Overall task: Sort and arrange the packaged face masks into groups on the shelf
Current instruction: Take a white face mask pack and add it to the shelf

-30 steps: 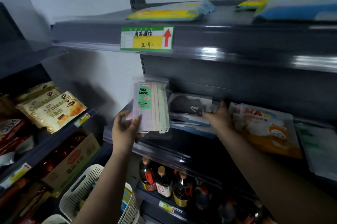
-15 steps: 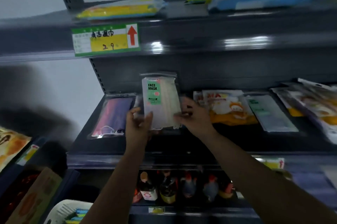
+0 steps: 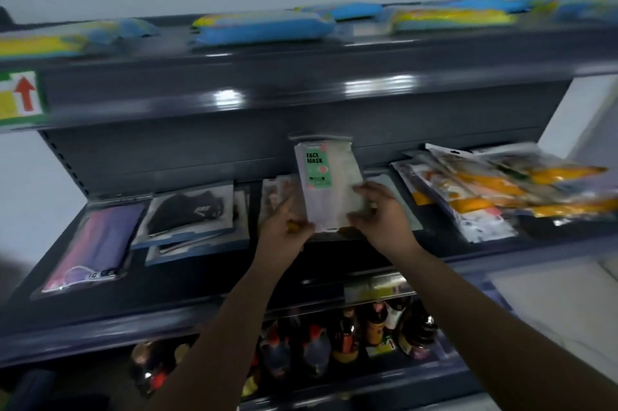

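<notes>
- Grey metal shelf: purple mask packet at its left end, black mask packets beside it, orange packets heaped at the right end.
- Face mask packet: upright above the shelf's middle.
- Left hand pinches its lower left; right hand grips its right edge.

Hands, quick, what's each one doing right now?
Left hand: pinching the lower left of the face mask pack.
Right hand: gripping the same pack's right edge.

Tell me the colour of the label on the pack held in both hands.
Green with black lettering and pinkish spots, on the face mask pack; the head view shows it.
</notes>
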Demonstrator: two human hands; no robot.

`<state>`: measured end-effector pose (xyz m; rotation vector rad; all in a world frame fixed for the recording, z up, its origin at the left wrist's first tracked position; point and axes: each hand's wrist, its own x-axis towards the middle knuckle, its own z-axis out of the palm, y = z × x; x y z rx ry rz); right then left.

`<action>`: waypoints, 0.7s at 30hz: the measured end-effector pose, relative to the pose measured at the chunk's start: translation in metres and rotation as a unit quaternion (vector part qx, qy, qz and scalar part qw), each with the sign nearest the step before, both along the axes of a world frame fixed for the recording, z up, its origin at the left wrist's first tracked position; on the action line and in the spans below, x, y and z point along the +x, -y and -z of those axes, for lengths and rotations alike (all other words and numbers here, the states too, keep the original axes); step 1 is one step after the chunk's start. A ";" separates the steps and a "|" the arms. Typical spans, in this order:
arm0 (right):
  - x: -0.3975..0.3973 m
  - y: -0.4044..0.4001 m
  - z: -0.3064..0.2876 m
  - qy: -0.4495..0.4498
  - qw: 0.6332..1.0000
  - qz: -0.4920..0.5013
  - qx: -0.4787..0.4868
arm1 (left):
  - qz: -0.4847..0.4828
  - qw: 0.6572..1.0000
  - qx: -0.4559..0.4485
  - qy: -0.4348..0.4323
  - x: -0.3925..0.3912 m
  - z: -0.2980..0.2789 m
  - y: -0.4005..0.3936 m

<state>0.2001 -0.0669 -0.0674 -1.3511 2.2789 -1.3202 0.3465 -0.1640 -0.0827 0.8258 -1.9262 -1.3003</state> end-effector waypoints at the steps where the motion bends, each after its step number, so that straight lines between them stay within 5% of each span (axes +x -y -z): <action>1: -0.011 -0.009 0.000 -0.013 1.000 0.001 0.009 | 0.009 1.000 -0.006 0.006 -0.011 0.001 -0.007; 21: -0.125 -0.073 0.046 -0.166 0.976 -0.082 0.116 | -0.036 0.982 -0.087 0.161 -0.118 0.028 -0.084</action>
